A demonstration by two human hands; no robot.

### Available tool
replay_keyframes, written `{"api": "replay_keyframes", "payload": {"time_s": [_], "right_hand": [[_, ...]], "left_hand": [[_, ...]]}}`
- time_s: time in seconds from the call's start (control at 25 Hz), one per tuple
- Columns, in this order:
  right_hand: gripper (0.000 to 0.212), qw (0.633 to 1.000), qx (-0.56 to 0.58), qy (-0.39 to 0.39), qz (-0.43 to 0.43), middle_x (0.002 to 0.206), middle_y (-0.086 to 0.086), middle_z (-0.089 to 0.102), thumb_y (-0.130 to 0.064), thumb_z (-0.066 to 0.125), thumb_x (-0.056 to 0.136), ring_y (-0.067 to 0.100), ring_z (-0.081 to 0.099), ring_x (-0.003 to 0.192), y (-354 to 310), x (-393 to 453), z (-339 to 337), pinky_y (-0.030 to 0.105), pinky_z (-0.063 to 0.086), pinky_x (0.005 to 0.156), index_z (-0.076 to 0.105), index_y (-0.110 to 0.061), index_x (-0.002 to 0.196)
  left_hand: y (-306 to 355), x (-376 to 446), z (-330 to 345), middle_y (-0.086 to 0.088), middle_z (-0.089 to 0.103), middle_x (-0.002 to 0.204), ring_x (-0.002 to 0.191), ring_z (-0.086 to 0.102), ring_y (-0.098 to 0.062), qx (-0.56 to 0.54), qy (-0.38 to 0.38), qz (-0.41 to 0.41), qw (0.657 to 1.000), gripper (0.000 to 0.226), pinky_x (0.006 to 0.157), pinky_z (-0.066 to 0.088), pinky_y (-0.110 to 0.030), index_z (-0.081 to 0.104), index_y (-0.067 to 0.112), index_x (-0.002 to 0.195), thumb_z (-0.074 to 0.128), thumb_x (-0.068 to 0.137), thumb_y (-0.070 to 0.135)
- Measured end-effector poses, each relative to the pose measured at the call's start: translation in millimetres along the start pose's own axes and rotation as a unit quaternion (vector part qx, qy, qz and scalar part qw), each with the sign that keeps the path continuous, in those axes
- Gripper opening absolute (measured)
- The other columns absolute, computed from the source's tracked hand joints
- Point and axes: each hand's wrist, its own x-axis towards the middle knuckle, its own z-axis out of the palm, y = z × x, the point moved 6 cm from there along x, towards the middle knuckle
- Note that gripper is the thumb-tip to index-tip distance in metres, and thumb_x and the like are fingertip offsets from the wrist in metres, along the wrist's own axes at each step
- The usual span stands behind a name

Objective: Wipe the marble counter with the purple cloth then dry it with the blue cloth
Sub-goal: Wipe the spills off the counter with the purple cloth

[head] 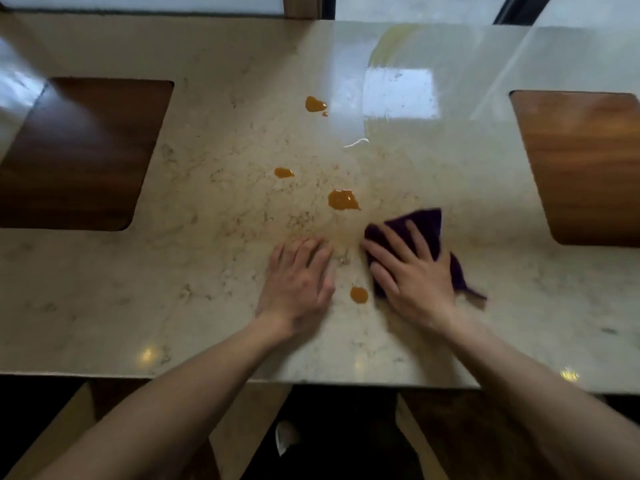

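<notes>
The purple cloth (420, 237) is being pressed flat against the marble counter (173, 306) by the right hand (412, 277), whose fingers are being held spread and extended over the fabric rather than curled around it; no grip is being made, only a flat palm laid on top. The cloth is being covered in its middle by that hand, with a crumpled corner being left showing beyond the fingertips and another trailing out behind the wrist on the outer side. Just beside the thumb of the right hand, an orange blob (358, 294) of spilled sauce is being left untouched on the stone, lying between the two hands. The left hand (299, 280) is being rested palm down and open on the bare counter, nothing being held in it, its outline being blurred. Ahead of the right fingertips, a larger orange puddle (343, 199) is being shown close to the cloth's far edge but apart from it. Farther out, a smaller orange spot (284, 172) and a far orange splash (315, 104) are being seen. Well off to either side, two dark wooden chair seats (79, 154) are being shown at cut-outs of the counter's edge.
</notes>
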Motion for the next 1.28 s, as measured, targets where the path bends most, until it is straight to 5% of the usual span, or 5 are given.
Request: {"api": "replay_keyframes", "payload": {"time_s": [0.28, 0.48, 0.68, 0.92, 1.28], "right_hand": [[0.052, 0.994, -0.010, 0.018, 0.106, 0.162, -0.005, 0.026, -0.054, 0.017, 0.102, 0.030, 0.013, 0.152, -45, -129, 22, 0.072, 0.018, 0.110, 0.028, -0.044, 0.152], [0.052, 0.990, -0.021, 0.024, 0.136, 0.162, -0.005, 0.027, -0.052, 0.018, 0.102, 0.031, 0.016, 0.152, -49, -127, 27, 0.074, 0.018, 0.108, 0.031, -0.043, 0.152], [0.051, 0.985, -0.032, 0.076, 0.149, 0.162, -0.006, 0.029, -0.054, 0.013, 0.102, 0.033, 0.026, 0.148, -56, -115, 34, 0.077, 0.021, 0.103, 0.024, -0.049, 0.152], [0.050, 0.985, 0.018, 0.082, 0.148, 0.160, -0.010, 0.033, -0.055, 0.017, 0.102, 0.032, 0.021, 0.149, -78, 26, 16, 0.076, 0.016, 0.106, 0.032, -0.049, 0.149], [0.047, 0.962, 0.077, 0.045, 0.258, 0.165, -0.016, 0.011, -0.052, 0.019, 0.102, 0.028, -0.001, 0.152, 90, 363, -56, 0.077, -0.002, 0.106, 0.021, -0.055, 0.149]], "left_hand": [[-7, 22, -21, -0.006, 0.047, 0.144, 0.131, 0.043, -0.027, 0.023, -0.024, 0.020, 0.999, 0.052, 0.115, 0.022, -0.051, 0.045, 0.021, 0.139, 0.025, 0.097, 0.044], [-143, 123, -65, -0.004, 0.018, 0.163, 0.150, 0.014, -0.028, 0.055, 0.017, -0.149, 0.987, 0.055, 0.118, 0.007, -0.064, 0.023, 0.030, 0.154, 0.026, 0.102, 0.046], [-188, 172, -47, 0.000, 0.008, 0.168, 0.153, 0.007, -0.027, 0.056, -0.025, -0.121, 0.991, 0.059, 0.115, 0.008, -0.072, 0.015, 0.031, 0.157, 0.018, 0.100, 0.046], [-196, 176, -42, 0.003, 0.008, 0.168, 0.154, 0.008, -0.025, 0.076, -0.009, -0.127, 0.989, 0.065, 0.116, 0.009, -0.069, 0.008, 0.037, 0.157, 0.005, 0.093, 0.051], [-195, 172, -38, 0.005, 0.011, 0.168, 0.155, 0.005, -0.023, 0.036, 0.005, -0.139, 0.990, 0.062, 0.119, 0.002, -0.066, 0.014, 0.039, 0.157, 0.020, 0.096, 0.049]]}}
